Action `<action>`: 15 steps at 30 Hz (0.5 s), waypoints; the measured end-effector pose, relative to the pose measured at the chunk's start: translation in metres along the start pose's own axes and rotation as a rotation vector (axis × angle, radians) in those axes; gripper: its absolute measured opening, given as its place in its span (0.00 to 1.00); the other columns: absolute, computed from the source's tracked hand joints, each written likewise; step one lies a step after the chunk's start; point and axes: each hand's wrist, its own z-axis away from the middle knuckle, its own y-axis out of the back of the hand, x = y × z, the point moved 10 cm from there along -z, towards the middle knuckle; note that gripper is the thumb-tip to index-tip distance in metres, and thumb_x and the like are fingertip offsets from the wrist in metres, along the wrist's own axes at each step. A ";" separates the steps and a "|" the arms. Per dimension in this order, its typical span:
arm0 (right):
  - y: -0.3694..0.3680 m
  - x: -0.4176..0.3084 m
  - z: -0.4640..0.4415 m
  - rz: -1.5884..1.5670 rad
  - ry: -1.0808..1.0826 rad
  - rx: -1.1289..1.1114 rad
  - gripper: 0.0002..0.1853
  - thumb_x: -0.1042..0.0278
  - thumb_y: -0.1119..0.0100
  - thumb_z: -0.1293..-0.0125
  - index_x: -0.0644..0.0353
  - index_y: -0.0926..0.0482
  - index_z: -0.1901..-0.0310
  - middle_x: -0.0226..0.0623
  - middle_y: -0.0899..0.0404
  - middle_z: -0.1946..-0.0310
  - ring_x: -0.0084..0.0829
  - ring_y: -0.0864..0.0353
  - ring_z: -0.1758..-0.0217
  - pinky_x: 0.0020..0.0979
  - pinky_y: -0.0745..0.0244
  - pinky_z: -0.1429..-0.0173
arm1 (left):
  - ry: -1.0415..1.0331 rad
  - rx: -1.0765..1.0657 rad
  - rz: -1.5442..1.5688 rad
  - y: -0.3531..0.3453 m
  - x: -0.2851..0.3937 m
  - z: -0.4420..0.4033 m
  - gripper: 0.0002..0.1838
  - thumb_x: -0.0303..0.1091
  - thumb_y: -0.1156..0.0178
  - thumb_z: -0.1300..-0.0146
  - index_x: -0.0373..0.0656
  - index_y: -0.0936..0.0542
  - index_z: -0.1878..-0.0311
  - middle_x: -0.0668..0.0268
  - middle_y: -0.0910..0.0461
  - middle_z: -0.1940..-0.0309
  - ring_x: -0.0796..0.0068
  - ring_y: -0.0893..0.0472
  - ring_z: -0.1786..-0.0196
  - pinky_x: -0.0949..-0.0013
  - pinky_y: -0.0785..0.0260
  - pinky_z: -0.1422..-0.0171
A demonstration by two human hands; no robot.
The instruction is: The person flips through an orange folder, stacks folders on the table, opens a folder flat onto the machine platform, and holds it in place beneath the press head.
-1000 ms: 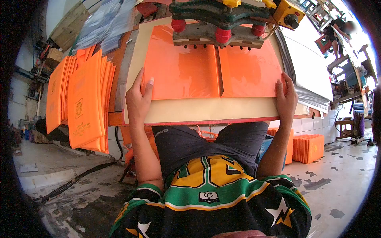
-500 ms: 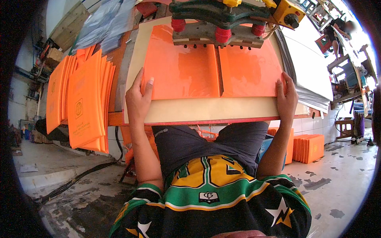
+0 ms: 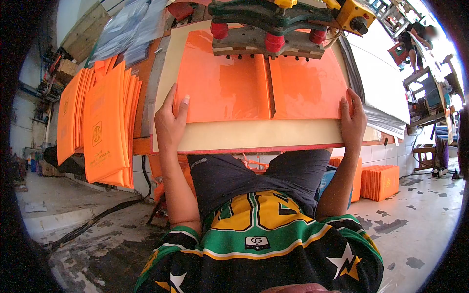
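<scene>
A glossy orange plastic folder cover point(image 3: 224, 93) lies spread open on a cream board point(image 3: 254, 134), with a dark gap along its middle fold. My left hand point(image 3: 171, 119) holds the cover's left edge, thumb on top and index finger stretched along the side. At the right edge, my right hand point(image 3: 353, 119) grips in the same way, thumb against the cover. The other fingers of both hands are mostly hidden. Over the far part of the cover hangs a green press head point(image 3: 273, 22) with red cylinders and a metal bar point(image 3: 249, 41) beneath it.
Orange folders with gold print point(image 3: 105, 127) hang over the table's left side, near clear plastic sheets point(image 3: 129, 34). White sheets point(image 3: 378, 73) are stacked on the right. A yellow control box point(image 3: 355, 18) sits beside the press. More orange folders point(image 3: 380, 183) stand on the floor. A person point(image 3: 417, 36) is far right.
</scene>
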 end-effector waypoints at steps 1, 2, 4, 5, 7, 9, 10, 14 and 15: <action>0.000 0.000 0.000 -0.005 0.002 0.003 0.24 0.53 0.42 0.19 0.61 0.20 0.32 0.54 0.15 0.37 0.54 0.16 0.31 0.47 0.22 0.30 | 0.010 -0.004 0.004 0.000 0.000 0.000 0.33 0.50 0.38 0.21 0.35 0.25 0.24 0.40 0.18 0.34 0.46 0.17 0.30 0.54 0.26 0.26; 0.000 0.000 0.000 -0.005 0.002 0.003 0.24 0.53 0.42 0.19 0.61 0.20 0.32 0.54 0.15 0.37 0.54 0.16 0.31 0.47 0.22 0.30 | 0.010 -0.004 0.004 0.000 -0.001 0.000 0.33 0.50 0.38 0.21 0.35 0.25 0.24 0.40 0.18 0.34 0.46 0.17 0.30 0.54 0.26 0.26; -0.001 0.001 0.000 -0.015 -0.009 0.004 0.24 0.54 0.42 0.19 0.61 0.20 0.32 0.54 0.15 0.36 0.54 0.16 0.31 0.47 0.22 0.30 | 0.013 -0.017 0.012 -0.002 -0.002 0.000 0.33 0.50 0.39 0.21 0.35 0.25 0.24 0.40 0.18 0.33 0.46 0.18 0.30 0.54 0.27 0.26; 0.000 0.000 0.000 -0.015 -0.009 0.003 0.24 0.54 0.42 0.19 0.61 0.20 0.32 0.54 0.15 0.36 0.54 0.16 0.31 0.47 0.22 0.30 | 0.014 -0.017 0.011 -0.002 -0.002 0.000 0.33 0.50 0.39 0.21 0.35 0.25 0.24 0.40 0.18 0.33 0.46 0.18 0.30 0.54 0.27 0.26; 0.000 -0.002 0.000 -0.010 -0.007 -0.001 0.23 0.54 0.42 0.19 0.61 0.20 0.32 0.54 0.15 0.36 0.54 0.16 0.31 0.47 0.22 0.30 | 0.001 -0.009 0.018 -0.001 -0.001 0.000 0.33 0.50 0.39 0.21 0.35 0.25 0.24 0.40 0.18 0.34 0.46 0.18 0.30 0.54 0.27 0.26; -0.001 0.002 0.000 -0.021 -0.005 0.003 0.23 0.54 0.42 0.19 0.61 0.20 0.32 0.54 0.15 0.36 0.54 0.16 0.31 0.47 0.22 0.30 | 0.000 -0.006 0.021 -0.001 -0.002 0.000 0.33 0.50 0.39 0.21 0.35 0.25 0.24 0.40 0.18 0.34 0.46 0.18 0.30 0.54 0.27 0.26; -0.001 0.003 0.000 -0.031 -0.003 0.007 0.23 0.54 0.42 0.19 0.61 0.20 0.32 0.54 0.15 0.36 0.54 0.16 0.31 0.47 0.22 0.30 | -0.002 -0.003 0.024 -0.001 -0.002 0.000 0.33 0.50 0.39 0.21 0.35 0.25 0.24 0.40 0.18 0.34 0.46 0.18 0.30 0.54 0.26 0.26; -0.002 0.004 0.000 -0.043 -0.014 0.002 0.23 0.54 0.42 0.19 0.62 0.20 0.33 0.54 0.15 0.36 0.54 0.16 0.31 0.47 0.23 0.30 | -0.017 0.006 0.024 -0.001 -0.002 0.000 0.33 0.51 0.39 0.21 0.35 0.24 0.24 0.39 0.18 0.35 0.45 0.17 0.30 0.53 0.26 0.27; -0.001 0.004 0.000 -0.038 -0.014 0.002 0.24 0.54 0.42 0.19 0.62 0.20 0.33 0.54 0.15 0.36 0.54 0.16 0.31 0.46 0.23 0.30 | -0.015 0.005 0.019 -0.001 -0.002 0.000 0.33 0.51 0.39 0.21 0.35 0.24 0.24 0.39 0.18 0.35 0.45 0.17 0.30 0.53 0.26 0.27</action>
